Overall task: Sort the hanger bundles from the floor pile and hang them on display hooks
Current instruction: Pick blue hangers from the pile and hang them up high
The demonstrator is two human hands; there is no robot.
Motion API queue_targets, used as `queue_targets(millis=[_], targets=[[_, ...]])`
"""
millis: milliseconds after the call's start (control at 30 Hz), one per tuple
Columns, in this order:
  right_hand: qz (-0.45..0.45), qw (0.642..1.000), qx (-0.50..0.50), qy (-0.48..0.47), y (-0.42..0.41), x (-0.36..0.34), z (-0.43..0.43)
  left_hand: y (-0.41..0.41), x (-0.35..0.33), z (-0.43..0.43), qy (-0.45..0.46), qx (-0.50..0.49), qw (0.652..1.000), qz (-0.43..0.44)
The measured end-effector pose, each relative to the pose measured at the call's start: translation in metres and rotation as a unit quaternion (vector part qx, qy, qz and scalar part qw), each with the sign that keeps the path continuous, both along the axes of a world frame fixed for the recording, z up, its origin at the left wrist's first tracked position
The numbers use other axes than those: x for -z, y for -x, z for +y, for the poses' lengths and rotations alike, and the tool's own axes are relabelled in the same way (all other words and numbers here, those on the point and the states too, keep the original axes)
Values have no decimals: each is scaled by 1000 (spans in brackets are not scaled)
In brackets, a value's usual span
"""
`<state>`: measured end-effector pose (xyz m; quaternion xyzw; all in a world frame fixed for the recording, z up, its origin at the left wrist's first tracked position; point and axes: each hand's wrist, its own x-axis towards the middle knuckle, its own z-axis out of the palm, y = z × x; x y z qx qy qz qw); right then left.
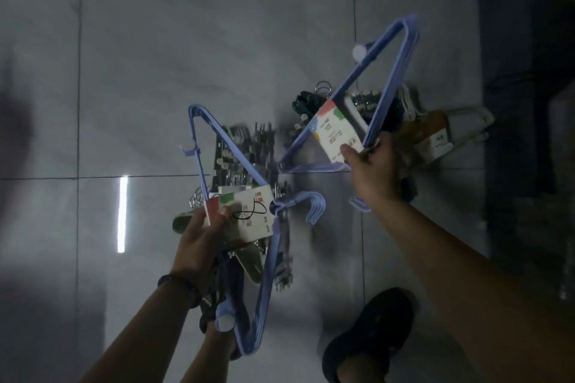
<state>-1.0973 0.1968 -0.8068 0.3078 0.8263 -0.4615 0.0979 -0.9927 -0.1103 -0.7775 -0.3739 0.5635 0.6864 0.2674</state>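
Note:
I hold two bundles of light-blue plastic hangers above the floor pile. My left hand (203, 235) grips one blue bundle (267, 261) by its white paper label (241, 216), the hooks pointing right. My right hand (371, 166) grips a second blue bundle (378, 78) at its label (334, 134), raised up and to the right. Below them lies the floor pile (249, 152) of dark clip hangers and other bundles, partly hidden by the held ones.
A wooden hanger bundle (435, 134) with a label lies at the pile's right end. My dark sandal (370, 336) stands on the grey tiled floor (186, 56) at lower right. Dark furniture (529, 102) lines the right edge.

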Motion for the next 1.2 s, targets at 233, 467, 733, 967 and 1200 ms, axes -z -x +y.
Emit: queue_targets(millis=[233,467,733,967,1200], targets=[[20,981,-123,-150,45,-164,74,27,-66,37,43,36,998,30],[-39,948,-289,-125,69,-373,136,57,-180,76,80,80,993,43],[-147,904,-398,-47,33,-506,131,65,-372,149,-39,102,992,67],[-130,916,-379,-10,-6,-638,137,49,-526,202,-110,152,979,83],[-42,965,-255,-41,-45,-794,153,43,-661,242,-115,194,960,165]])
